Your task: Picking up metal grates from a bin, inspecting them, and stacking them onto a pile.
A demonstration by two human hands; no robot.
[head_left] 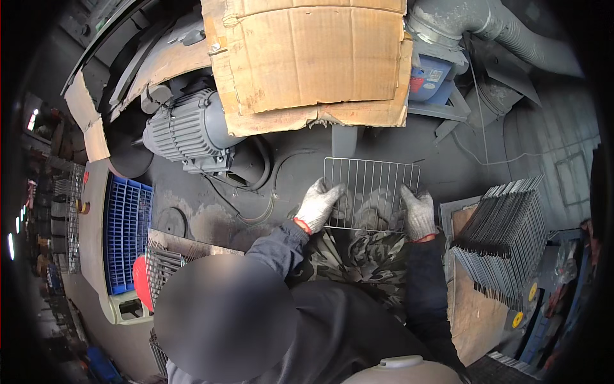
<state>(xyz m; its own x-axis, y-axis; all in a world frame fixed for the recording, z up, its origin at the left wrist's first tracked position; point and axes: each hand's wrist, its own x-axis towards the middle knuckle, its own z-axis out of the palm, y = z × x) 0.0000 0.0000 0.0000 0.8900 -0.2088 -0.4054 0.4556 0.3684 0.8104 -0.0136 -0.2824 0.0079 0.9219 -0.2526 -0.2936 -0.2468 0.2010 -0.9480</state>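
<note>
A rectangular wire rack (pixel 371 195) with thin parallel bars is held up in front of my lap. My left hand (pixel 318 205), in a whitish work glove with a red cuff edge, is closed on its left side. On the opposite side, my right hand (pixel 420 212) grips the rack's edge in a similar glove. Through the bars I see greyish shapes that I cannot make out. Close by on the right stands a thick stack of similar racks (pixel 499 237) on a brown board (pixel 476 313). More wire racks (pixel 165 265) lie at the left.
Cardboard sheets (pixel 313 64) cover a machine straight ahead. A grey motor (pixel 185 128) with cables sits at the far left. Farther left is a blue slatted plastic panel (pixel 128 224) beside a red rounded object (pixel 142 281). Large ducting (pixel 505 25) runs across the far right.
</note>
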